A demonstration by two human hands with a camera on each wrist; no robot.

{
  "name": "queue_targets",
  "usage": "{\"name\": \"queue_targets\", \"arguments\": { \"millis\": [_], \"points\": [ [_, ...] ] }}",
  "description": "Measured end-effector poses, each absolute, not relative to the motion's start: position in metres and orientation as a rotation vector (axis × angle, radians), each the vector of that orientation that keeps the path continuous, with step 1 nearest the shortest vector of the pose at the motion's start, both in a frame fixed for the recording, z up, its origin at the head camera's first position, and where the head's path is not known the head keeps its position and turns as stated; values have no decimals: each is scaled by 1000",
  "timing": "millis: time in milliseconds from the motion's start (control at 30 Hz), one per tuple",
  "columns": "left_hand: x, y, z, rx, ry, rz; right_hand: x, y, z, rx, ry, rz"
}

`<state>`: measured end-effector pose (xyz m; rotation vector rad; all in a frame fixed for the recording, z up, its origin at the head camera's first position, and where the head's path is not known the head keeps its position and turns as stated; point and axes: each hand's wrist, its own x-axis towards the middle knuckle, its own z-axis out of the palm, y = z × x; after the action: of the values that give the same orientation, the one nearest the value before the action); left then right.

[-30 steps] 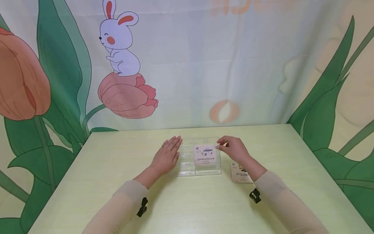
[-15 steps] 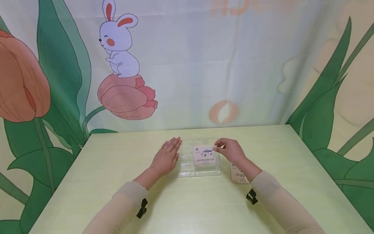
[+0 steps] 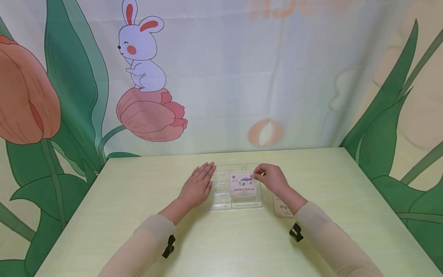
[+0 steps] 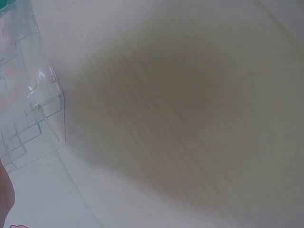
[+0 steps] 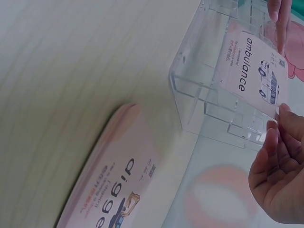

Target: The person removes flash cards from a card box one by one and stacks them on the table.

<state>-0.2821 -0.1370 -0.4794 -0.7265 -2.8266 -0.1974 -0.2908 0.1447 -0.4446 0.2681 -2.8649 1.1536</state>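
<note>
A clear plastic card holder (image 3: 245,205) with stepped slots lies at the middle of the table. An "ambulance" flash card (image 3: 243,191) leans in its right section, picture side up. My right hand (image 3: 273,180) pinches that card's upper right corner between thumb and fingers, which shows closer up in the right wrist view, where the card (image 5: 254,71) slants inside the holder. Over the holder's left side lies my left hand (image 3: 196,187), fingers straight and together. The left wrist view catches only a sliver of hand (image 4: 4,197) beside the clear plastic.
To the right of the holder, partly under my right forearm, is a small stack of "digger" flash cards (image 3: 282,211). The pale table (image 3: 221,246) ends at a curtain (image 3: 221,96) printed with a rabbit and tulips. Black straps hang at both wrists.
My right hand has shifted slightly left at the ambulance card's upper corner, its fingertips now overlapping the card more. The left hand stays in place on the holder.
</note>
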Motion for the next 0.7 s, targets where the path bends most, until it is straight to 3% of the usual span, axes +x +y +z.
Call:
{"name": "queue_targets", "arguments": {
  "millis": [700],
  "points": [
    [-283,-137,-479,-743,-2792,-216,-292,140,-441,349,-2905,915]
  ]
}}
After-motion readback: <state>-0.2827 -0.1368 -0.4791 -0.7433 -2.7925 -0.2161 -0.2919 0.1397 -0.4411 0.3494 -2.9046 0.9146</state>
